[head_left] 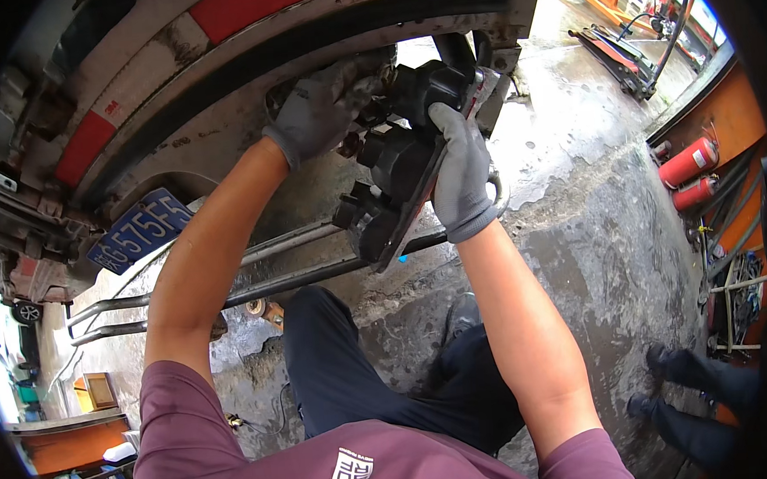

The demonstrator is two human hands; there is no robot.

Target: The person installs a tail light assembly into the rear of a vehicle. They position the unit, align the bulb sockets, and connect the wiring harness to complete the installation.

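A tail light assembly (394, 164) with a black, lobed housing hangs tilted under the rear of a vehicle. My right hand (463, 169), in a grey glove, grips it by its outer edge, the thumb on the back of the housing. My left hand (313, 119), gloved too, reaches to the back of the light near its upper end. Its fingers are dark and blurred against the parts there, so I cannot see what they hold. The vehicle's rear beam (257, 45), with red and white reflective strips, runs just above my hands.
Below the light runs a tubular metal guard (293, 268), with a blue number plate (143, 230) to the left. Red fire extinguishers (688, 162) stand at the right, beneath a floor jack (616, 60) farther back. Another person's legs (705, 395) show at the lower right.
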